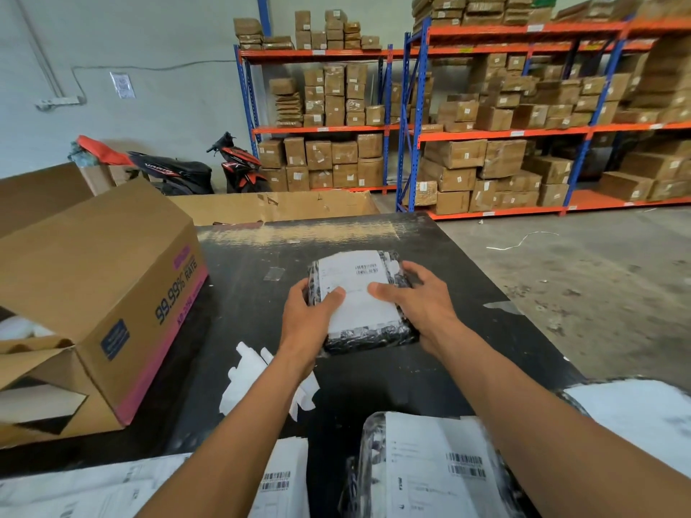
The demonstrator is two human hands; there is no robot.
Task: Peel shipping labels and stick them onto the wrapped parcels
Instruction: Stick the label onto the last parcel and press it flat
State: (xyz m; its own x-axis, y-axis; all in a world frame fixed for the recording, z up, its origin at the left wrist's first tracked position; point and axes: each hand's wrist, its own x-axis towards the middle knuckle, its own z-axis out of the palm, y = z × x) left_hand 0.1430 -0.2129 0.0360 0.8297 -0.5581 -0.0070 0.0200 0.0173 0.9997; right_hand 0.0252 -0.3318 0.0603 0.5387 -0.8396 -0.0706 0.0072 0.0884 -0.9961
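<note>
A parcel wrapped in black bubble wrap (368, 336) lies in the middle of the black table (467, 293). A white shipping label (359, 289) with barcodes covers its top. My left hand (308, 315) grips the parcel's left edge, thumb pressed on the label. My right hand (418, 300) holds the right edge, its thumb also flat on the label. Near the front edge lies another labelled parcel (430, 469), and a sheaf of shipping labels (276, 480) sits at the front left. Crumpled white backing paper (246, 372) lies under my left forearm.
A large open cardboard box (101, 293) lies on its side at the table's left. A flattened carton (280, 205) stands behind the table. A third white-topped parcel (632, 405) is at the right front. Shelves of brown boxes (486, 143) and a scooter (239, 166) fill the background.
</note>
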